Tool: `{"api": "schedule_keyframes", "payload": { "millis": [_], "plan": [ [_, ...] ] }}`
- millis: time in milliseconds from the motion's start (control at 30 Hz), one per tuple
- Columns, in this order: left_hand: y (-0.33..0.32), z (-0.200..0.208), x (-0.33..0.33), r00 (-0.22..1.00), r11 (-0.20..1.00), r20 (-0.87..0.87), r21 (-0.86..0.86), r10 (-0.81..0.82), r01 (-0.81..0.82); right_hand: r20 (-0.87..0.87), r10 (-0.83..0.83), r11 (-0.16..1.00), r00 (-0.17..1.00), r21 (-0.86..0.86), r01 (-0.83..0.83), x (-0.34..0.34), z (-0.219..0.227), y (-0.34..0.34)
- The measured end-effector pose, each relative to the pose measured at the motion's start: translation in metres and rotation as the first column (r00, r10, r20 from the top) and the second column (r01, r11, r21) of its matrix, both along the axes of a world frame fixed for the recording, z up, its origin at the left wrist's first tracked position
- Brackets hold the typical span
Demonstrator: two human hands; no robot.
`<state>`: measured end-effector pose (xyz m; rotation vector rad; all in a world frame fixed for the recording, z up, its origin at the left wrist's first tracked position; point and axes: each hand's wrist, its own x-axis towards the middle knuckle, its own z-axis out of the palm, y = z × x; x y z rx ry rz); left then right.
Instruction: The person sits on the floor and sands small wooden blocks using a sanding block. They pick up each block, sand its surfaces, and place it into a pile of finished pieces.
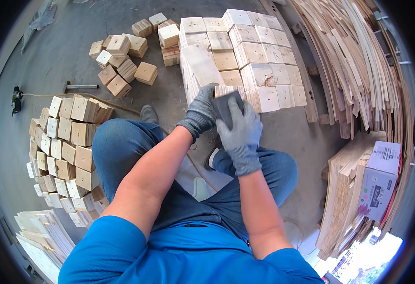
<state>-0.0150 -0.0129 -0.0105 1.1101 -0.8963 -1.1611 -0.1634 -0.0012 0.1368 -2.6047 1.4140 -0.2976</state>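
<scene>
My left hand (201, 111), in a grey knit glove, grips a small laminated wooden block (227, 89) by its left side. In my right hand (241, 133), also gloved, is a dark grey sanding block (222, 108), with the fingers spread over its back. The sanding block lies against the near face of the wooden block and hides most of it. Both hands are above the gap between my knees, at the near edge of a large stack of wooden blocks (252, 52). A flat pale board (203, 64) rests on that stack.
Loose wooden blocks (118, 45) lie beyond my left knee. Another tall stack of blocks (63, 151) stands at left, near a hammer (82, 86) and a hose-fed tool (17, 101). Long wood strips (344, 61) and a cardboard box (380, 184) line the right.
</scene>
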Motion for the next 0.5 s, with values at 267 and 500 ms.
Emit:
{"api": "schedule_keyframes", "payload": {
  "millis": [267, 500],
  "plan": [
    [0.011, 0.043, -0.011, 0.913, 0.990, 0.382, -0.025, 0.141, -0.142, -0.025, -0.100, 0.995, 0.995, -0.025, 0.099, 0.059, 0.002, -0.090],
    [0.011, 0.023, -0.006, 0.906, 0.979, 0.369, -0.072, 0.206, -0.192, -0.003, -0.072, 0.997, 0.997, -0.039, 0.072, -0.010, -0.007, -0.010]
  ]
}}
